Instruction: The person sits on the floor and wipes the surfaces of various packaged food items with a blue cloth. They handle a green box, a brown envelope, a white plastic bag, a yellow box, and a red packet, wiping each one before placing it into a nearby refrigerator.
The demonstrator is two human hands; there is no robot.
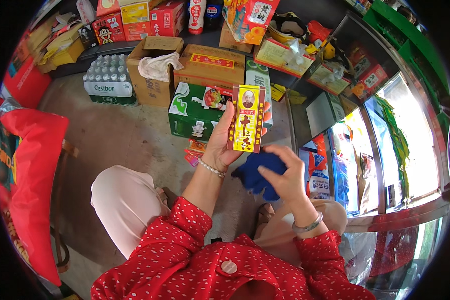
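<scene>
A slim brown and yellow spice box [247, 122], printed with a portrait and writing, stands in my left hand [225, 138], with my thumb along its left side and my fingertips at its right edge. Just below and to the right, my right hand [287, 174] grips a crumpled dark blue cloth [260, 172] between thumb and fingers, close to the box's lower right corner. Part of the cloth lies hidden behind that hand. Under the box, a green carton [191, 112] rests on the floor.
A pack of bottled water [108, 80], an open cardboard box [150, 82] with a white rag [159, 66], and a closed carton [210, 63] line the far side. At the right is a glass-fronted case [378, 221] with packets. A red bag [33, 180] stands at left; small packets [195, 150] lie on the floor.
</scene>
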